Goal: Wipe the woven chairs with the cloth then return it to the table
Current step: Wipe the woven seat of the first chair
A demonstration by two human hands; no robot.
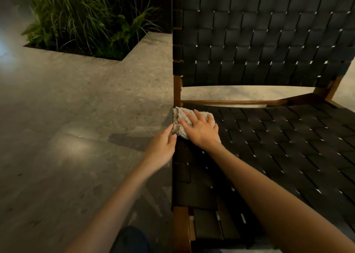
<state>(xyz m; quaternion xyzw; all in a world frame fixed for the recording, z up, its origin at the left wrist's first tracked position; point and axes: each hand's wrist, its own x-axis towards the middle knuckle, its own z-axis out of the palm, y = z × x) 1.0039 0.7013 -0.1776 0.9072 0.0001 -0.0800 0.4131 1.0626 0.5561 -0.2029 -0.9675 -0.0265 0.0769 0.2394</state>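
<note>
Beige and nubby like terry, the cloth [179, 118] lies bunched into a small, thick wad on the back left corner of the seat, just beside the wooden post of the backrest. Its surface looks rough and a little speckled, and it is pale against the dark straps under it. The woven chair [269, 147] has wide black straps crossed in a basket pattern on both seat and back, held in a brown wooden frame [181, 227].

The right hand [201, 129] lies flat on top of the cloth, fingers spread and fairly straight, and it covers the right half of it. The left hand [161, 147] is at the left edge of the seat, and its fingertips touch the lower left edge of the cloth. The picture is soft there, so I cannot tell if it pinches the cloth or only touches it.

Left of the chair is a grey stone floor [76, 118], and further back a sunken bed with grasses and ferns [86, 18].
</note>
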